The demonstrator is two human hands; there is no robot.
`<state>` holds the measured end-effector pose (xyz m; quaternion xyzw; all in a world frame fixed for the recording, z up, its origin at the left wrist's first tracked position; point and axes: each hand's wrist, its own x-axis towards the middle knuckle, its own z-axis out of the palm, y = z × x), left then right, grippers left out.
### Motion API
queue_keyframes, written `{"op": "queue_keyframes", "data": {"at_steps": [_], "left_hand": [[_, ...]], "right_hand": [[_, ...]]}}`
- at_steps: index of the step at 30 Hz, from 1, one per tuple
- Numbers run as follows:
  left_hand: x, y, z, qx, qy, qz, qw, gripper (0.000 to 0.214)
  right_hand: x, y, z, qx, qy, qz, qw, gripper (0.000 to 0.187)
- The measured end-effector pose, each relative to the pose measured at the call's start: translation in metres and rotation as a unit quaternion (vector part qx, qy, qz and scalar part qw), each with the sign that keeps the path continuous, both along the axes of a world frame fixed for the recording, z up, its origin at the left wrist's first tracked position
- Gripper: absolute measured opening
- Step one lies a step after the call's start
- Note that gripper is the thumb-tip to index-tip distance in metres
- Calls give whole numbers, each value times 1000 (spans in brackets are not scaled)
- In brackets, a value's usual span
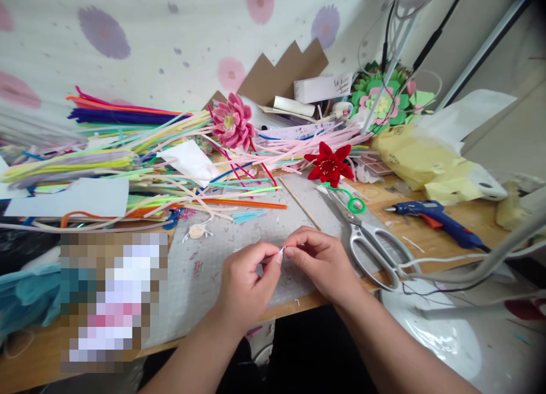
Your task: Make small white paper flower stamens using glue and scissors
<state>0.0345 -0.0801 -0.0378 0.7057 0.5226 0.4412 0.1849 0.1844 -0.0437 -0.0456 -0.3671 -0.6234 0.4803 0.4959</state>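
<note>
Low over the grey cutting mat, my left hand and my right hand meet fingertip to fingertip. Both pinch a tiny whitish piece, mostly covered by the fingers and too small to name. Just right of my right hand lie large silver scissors, blades pointing away. A thin wooden stick rests on the mat beyond my hands. Orange pipe cleaners and short light-blue pieces lie farther left. A small cream piece with thin strands sits near the mat's left side.
Bundles of coloured pipe cleaners cover the left and back. A pink flower and a red flower stand behind the mat. At right are a blue glue gun, a yellow bag and a white cable.
</note>
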Motion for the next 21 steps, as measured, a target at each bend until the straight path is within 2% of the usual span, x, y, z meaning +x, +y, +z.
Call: {"op": "queue_keyframes", "data": {"at_steps": [13,18,20,21], "left_hand": [[0,0,2,11,5,-4,1000,17],[0,0,2,-60,-54,7,997,21],[0,1,2,-94,-80,19,992,24],[0,1,1,-108,-91,26,990,26]], "right_hand": [[1,-2,-2,21,-21,-4,1000,10],[2,2,-11,-36,64,7,997,11],[7,2,-13,-32,76,-25,996,16],[12,1,-12,-9,51,-51,997,16]]}}
